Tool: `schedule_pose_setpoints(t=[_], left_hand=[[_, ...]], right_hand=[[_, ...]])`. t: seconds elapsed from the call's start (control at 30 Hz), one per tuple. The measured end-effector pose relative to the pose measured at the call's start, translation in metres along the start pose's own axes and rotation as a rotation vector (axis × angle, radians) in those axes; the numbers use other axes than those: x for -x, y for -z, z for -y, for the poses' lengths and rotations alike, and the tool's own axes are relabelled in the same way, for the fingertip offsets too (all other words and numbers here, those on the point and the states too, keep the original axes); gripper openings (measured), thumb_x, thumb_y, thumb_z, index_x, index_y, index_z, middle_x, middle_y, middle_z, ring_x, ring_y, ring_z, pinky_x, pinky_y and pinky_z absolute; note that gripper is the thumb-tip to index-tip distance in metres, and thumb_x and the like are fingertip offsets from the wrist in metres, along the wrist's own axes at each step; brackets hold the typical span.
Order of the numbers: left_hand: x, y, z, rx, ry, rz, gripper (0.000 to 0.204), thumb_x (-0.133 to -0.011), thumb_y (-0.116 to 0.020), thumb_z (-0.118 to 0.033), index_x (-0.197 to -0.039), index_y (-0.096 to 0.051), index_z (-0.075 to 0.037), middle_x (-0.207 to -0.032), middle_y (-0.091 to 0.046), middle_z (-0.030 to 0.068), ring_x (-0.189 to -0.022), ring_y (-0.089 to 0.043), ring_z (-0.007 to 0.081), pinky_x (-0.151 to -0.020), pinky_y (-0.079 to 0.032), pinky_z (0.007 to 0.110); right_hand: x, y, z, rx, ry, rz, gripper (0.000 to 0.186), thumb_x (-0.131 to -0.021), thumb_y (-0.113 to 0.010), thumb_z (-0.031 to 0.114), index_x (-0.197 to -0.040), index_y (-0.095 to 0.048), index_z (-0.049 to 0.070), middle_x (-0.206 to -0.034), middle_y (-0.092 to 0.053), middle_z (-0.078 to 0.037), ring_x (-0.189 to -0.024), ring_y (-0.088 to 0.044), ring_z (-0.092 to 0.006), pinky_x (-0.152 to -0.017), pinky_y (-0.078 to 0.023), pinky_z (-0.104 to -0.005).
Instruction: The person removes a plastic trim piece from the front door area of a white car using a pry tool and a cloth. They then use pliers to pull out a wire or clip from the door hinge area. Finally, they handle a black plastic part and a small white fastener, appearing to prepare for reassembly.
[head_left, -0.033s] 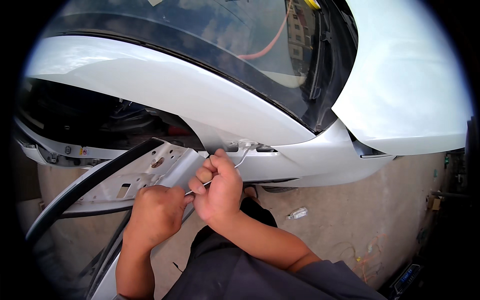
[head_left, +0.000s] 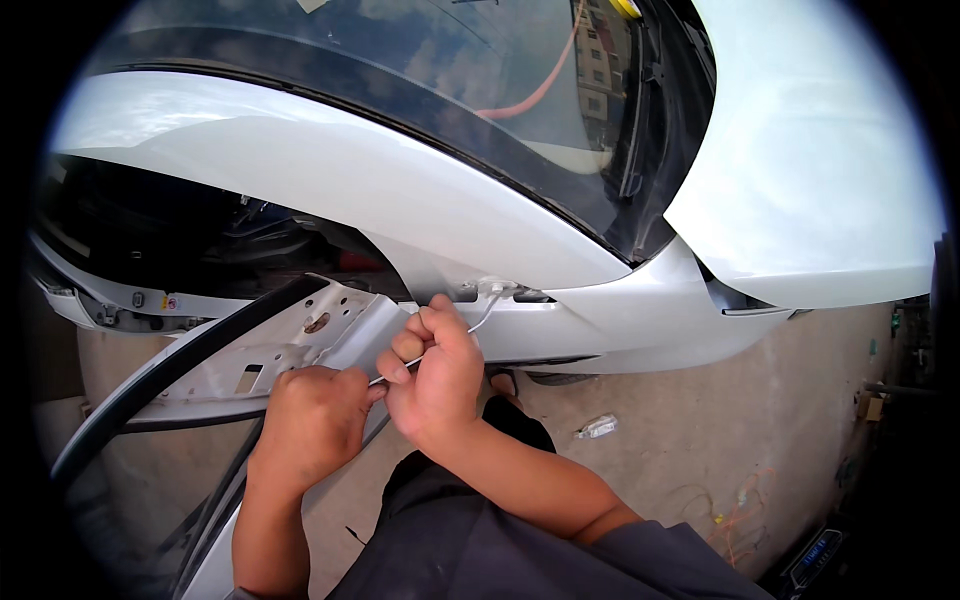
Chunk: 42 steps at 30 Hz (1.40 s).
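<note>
My left hand (head_left: 312,420) and my right hand (head_left: 436,372) are both closed round a slim silver metal rod (head_left: 484,325) with a bent end. The left fist sits lower on the rod, its thumb close to the right hand's palm. The right hand, nearer the car, has its fingers curled with the palm turned up. Beyond them, the bent end reaches a small light-coloured fitting (head_left: 494,288) between dark slots in the white car's body (head_left: 430,220). Whether the end goes round or only touches the fitting, I cannot tell. My fingers hide the rod's middle.
An open white car door (head_left: 285,350) with a black edge seal stands left of my hands. The windshield (head_left: 400,70) and raised-looking white hood (head_left: 810,150) lie beyond. A clear plastic bottle (head_left: 597,427) and an orange cable (head_left: 738,520) lie on the concrete floor (head_left: 640,470).
</note>
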<state>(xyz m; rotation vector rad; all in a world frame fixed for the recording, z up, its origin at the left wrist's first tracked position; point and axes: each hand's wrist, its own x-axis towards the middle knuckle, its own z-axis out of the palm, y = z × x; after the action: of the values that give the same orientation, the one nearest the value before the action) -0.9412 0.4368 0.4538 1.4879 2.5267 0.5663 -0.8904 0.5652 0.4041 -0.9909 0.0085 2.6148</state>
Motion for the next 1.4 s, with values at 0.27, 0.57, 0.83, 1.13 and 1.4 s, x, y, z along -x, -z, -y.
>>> schedule_pose_setpoints(t=[0.27, 0.57, 0.83, 1.13, 1.4], left_hand=[[0.021, -0.016, -0.040, 0.119, 0.216, -0.020, 0.027, -0.088, -0.070, -0.009, -0.071, -0.050, -0.004, -0.053, -0.052, 0.0163, -0.049, -0.054, 0.0387, -0.046, -0.042, 0.046], [0.006, 0.010, -0.082, -0.242, 0.145, 0.064, 0.027, -0.089, -0.066, -0.014, -0.069, -0.049, -0.008, -0.053, -0.053, 0.0069, -0.047, -0.056, 0.0260, -0.041, -0.042, 0.040], [-0.008, 0.029, -0.093, -0.291, 0.135, 0.139, 0.027, -0.085, -0.068, -0.013, -0.068, -0.048, -0.008, -0.052, -0.051, 0.0057, -0.046, -0.055, 0.0237, -0.040, -0.040, 0.038], [0.016, -0.013, -0.048, -0.031, 0.105, -0.006, 0.027, -0.087, -0.069, -0.014, -0.069, -0.050, -0.007, -0.051, -0.050, 0.0082, -0.043, -0.053, 0.0280, -0.041, -0.042, 0.042], [0.022, -0.028, -0.038, 0.009, 0.106, -0.039, 0.026, -0.089, -0.068, -0.014, -0.072, -0.051, -0.006, -0.054, -0.052, 0.0113, -0.048, -0.056, 0.0313, -0.045, -0.045, 0.043]], right_hand=[[0.010, 0.012, 0.013, 0.129, -0.075, -0.018, 0.022, -0.089, -0.049, 0.005, -0.075, -0.036, 0.016, -0.069, -0.033, 0.004, -0.053, -0.029, -0.0087, -0.044, -0.028, -0.0277], [0.022, 0.005, 0.037, 0.049, -0.226, 0.067, 0.018, -0.096, -0.050, 0.010, -0.084, -0.039, 0.016, -0.067, -0.032, 0.006, -0.050, -0.026, -0.0076, -0.041, -0.025, -0.0248], [0.027, -0.010, 0.046, -0.016, -0.321, -0.002, 0.017, -0.098, -0.048, 0.010, -0.085, -0.039, 0.017, -0.065, -0.030, 0.007, -0.049, -0.024, -0.0072, -0.041, -0.025, -0.0239], [0.013, 0.012, 0.030, 0.121, -0.186, -0.010, 0.019, -0.094, -0.050, 0.008, -0.079, -0.040, 0.016, -0.069, -0.034, 0.005, -0.053, -0.027, -0.0081, -0.044, -0.026, -0.0277], [0.012, 0.008, 0.026, 0.236, -0.121, -0.079, 0.017, -0.090, -0.049, 0.004, -0.083, -0.040, 0.017, -0.065, -0.032, 0.006, -0.049, -0.026, -0.0076, -0.042, -0.025, -0.0268]])
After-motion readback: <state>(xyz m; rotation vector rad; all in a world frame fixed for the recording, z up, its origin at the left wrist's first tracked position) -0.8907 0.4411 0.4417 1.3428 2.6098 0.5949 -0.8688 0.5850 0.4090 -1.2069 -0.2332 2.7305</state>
